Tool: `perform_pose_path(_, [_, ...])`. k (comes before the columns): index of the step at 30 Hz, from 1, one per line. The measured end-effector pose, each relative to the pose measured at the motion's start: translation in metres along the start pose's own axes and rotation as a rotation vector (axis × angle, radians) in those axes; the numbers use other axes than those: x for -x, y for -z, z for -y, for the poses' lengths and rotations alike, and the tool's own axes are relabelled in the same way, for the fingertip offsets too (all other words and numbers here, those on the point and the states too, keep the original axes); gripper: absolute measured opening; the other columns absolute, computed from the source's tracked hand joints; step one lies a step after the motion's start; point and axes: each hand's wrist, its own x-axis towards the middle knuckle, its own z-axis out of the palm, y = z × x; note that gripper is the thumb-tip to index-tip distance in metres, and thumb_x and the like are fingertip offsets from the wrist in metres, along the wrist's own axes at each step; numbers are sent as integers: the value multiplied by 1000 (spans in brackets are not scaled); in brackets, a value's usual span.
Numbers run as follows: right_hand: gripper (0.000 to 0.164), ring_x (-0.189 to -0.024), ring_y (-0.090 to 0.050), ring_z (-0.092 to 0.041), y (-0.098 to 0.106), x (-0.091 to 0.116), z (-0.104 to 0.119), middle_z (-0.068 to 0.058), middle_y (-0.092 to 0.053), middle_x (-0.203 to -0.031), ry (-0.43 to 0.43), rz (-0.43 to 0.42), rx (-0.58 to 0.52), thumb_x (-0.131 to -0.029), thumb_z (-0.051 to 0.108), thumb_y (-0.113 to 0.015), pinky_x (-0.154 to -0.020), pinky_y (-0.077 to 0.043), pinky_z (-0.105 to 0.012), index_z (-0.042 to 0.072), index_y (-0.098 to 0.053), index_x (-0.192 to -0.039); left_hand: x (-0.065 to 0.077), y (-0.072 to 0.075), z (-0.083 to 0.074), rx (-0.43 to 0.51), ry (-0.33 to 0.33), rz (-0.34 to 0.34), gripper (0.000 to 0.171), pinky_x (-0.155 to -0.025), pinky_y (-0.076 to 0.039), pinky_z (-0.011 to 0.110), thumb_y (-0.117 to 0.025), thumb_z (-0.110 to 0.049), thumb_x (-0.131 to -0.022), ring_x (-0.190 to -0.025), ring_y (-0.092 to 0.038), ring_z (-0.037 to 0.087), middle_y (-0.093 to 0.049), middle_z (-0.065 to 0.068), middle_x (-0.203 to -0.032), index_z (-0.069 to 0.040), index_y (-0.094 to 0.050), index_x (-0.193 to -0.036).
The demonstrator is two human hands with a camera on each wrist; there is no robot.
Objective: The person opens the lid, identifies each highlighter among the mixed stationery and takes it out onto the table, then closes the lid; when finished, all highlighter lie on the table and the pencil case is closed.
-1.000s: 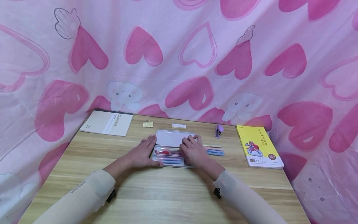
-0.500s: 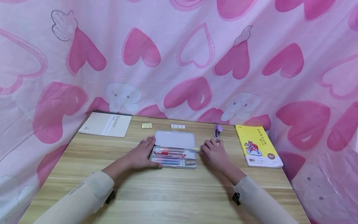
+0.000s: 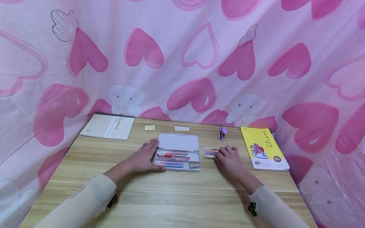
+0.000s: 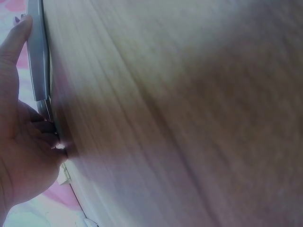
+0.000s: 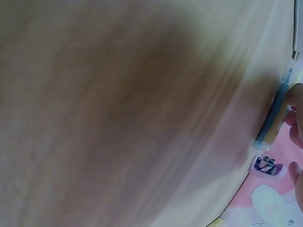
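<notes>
A white pencil case (image 3: 178, 141) lies unfolded mid-table, holding several pens in its trays and a small greyish piece at its right end. My left hand (image 3: 144, 156) rests against the case's left end, thumb spread over the front corner and fingers along the lid's side. The left wrist view shows that thumb (image 4: 18, 39) against the case edge. To the right of the case, my right hand (image 3: 229, 160) bends its fingers over several pens (image 3: 210, 153) and pinches one. A blue pen (image 5: 273, 113) and a yellow one lie under those fingers, partly hidden.
Along the back stand a gold binder clip (image 3: 150, 127), a white marked block (image 3: 182, 128) and a purple stapler (image 3: 223, 133). A notebook (image 3: 108, 126) lies back left, a yellow book (image 3: 263, 148) at the right. A heart-patterned curtain (image 3: 194, 63) rises behind the table.
My right hand has moved right, from over the case to the pens beside it, carrying a pale yellow pen halfway. The left hand has stayed at the case's left end.
</notes>
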Motion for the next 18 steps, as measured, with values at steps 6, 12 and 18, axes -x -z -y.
perform_pose_path(6, [18,-108,-59,-28,-2,3,1,-4,-71,-114,-6,45,-9,-102,25,-81,-101,-50,-59,18,-76,-117,0,0,1,-4,-2,0,143,-143,-12,56,-73,-89,-82,-176,-7,35,-10,15,-188,-2,-13,-177])
perform_pose_path(12, [17,-109,-60,-29,-3,2,2,-5,-71,-115,-13,38,-22,-101,24,-82,-101,-50,-60,18,-76,-116,0,0,1,-5,-6,4,143,-143,-11,56,-73,-89,-82,-176,-6,35,-9,14,-188,-2,-13,-177])
perform_pose_path(18, [16,-110,-60,-29,-3,2,3,-5,-71,-114,-35,50,-35,-102,24,-82,-103,-50,-61,19,-76,-115,0,1,0,0,-7,2,142,-143,-12,56,-73,-89,-82,-176,-6,36,-9,15,-188,-1,-13,-177])
